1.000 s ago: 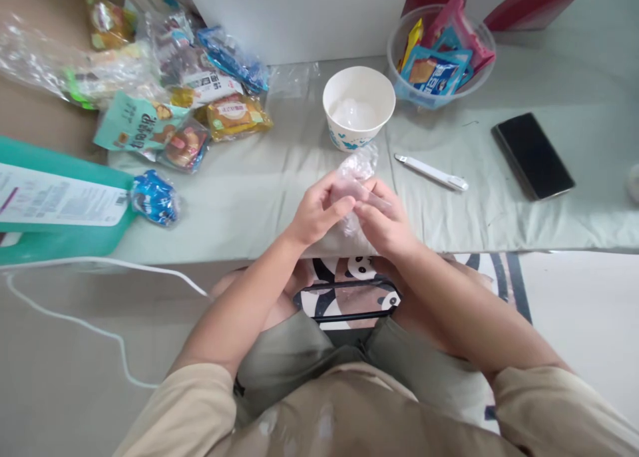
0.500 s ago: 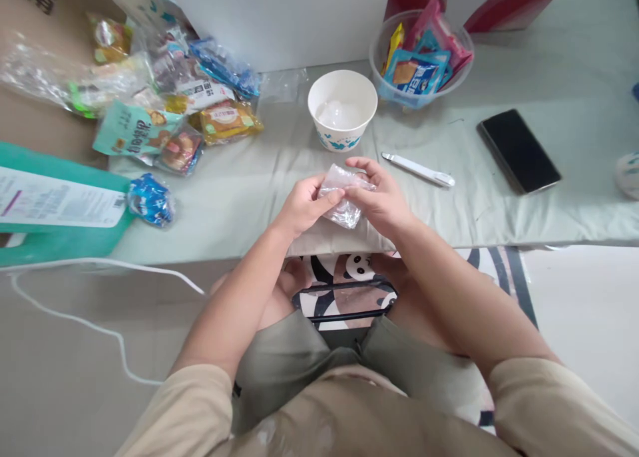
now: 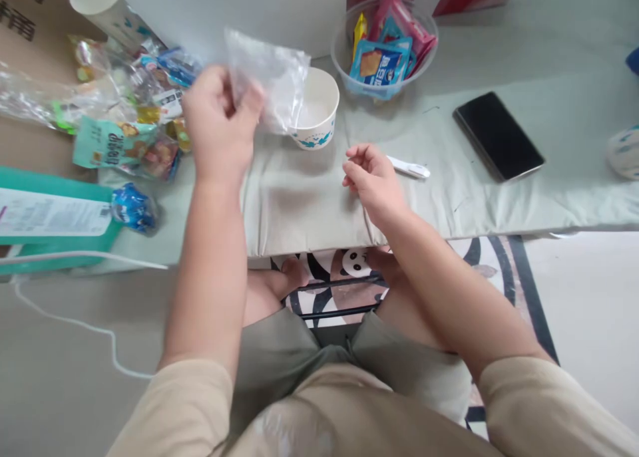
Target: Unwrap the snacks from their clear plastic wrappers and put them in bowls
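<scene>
My left hand (image 3: pixel 219 114) is raised, closed with thumb and fingers on a clear plastic bag (image 3: pixel 287 78). The bag is spread out and slightly blurred, and it covers the left part of a white paper bowl (image 3: pixel 315 134) with blue-green leaf print. Most of the bowl's inside is hidden. My right hand (image 3: pixel 370 177) hovers low over the table, fingers loosely bent and apart from the thumb, with nothing visible in it. Just behind its knuckles lies a slim white utility knife (image 3: pixel 412 169), its left end hidden by the hand.
Several wrapped snacks (image 3: pixel 112 144) are heaped at the left beside a tilted paper cup (image 3: pixel 107 11). A clear tub (image 3: pixel 342 64) of snack packets stands behind the bowl. A phone (image 3: pixel 499 136) lies right. A blue wrapped snack (image 3: pixel 132 206) sits by a green box (image 3: pixel 60 251).
My left hand has lifted up and left with the plastic, which was crumpled between both hands and is now spread out. My right hand has let go of it. The view shifted slightly right.
</scene>
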{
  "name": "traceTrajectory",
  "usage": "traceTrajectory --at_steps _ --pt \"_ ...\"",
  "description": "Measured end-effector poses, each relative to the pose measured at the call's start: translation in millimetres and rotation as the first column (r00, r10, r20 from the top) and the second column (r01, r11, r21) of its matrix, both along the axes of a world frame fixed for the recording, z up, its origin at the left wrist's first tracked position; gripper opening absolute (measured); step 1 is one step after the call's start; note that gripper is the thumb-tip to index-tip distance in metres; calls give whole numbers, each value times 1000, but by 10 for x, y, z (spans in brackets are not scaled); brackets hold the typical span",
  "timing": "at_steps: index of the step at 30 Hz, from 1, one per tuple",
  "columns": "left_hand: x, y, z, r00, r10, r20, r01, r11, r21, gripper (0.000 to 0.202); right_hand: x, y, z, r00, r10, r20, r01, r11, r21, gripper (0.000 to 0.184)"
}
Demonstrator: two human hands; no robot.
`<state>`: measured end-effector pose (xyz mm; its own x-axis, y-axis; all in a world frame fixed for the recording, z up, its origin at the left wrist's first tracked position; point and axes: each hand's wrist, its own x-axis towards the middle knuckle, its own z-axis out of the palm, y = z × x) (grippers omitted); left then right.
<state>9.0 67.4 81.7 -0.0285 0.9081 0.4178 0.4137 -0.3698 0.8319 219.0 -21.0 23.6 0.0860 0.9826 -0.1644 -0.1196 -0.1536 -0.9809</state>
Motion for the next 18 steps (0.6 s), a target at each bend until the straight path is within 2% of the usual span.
traceTrajectory --at_steps 1,2,3,4,6,8,12,15,18 --pt "72 121 130 988 49 -150 -58 997 -57 32 6 -9 25 999 35 5 -35 999 -6 12" --pt "157 225 251 945 64 -321 -114 984 -137 32 9 -19 50 998 68 13 -68 998 -14 9" --pt "250 307 354 902 78 -425 -182 961 -210 34 10 -30 74 995 96 21 -95 995 -21 8" --pt "345 371 436 857 36 -515 -217 930 -296 30 7 -40 97 993 116 26 -116 993 -28 6" --pt "518 456 524 735 -143 -663 -212 880 -425 22 -2 -55 136 990 137 23 -136 990 -42 5" --pt "643 513 519 615 -238 -752 -224 861 -456 12 -16 -58 167 990 143 14 -142 988 -59 5" --pt "748 592 372 374 -199 -906 -189 940 -285 34 -42 -43 197 987 158 22 -155 984 -92 5" --pt "772 640 300 286 -262 -922 -152 938 -313 26 -52 -46 196 981 180 77 -173 981 -88 7" --pt "772 707 361 211 -386 -898 -158 893 -421 26 -57 -76 185 968 204 147 -194 978 -82 10"
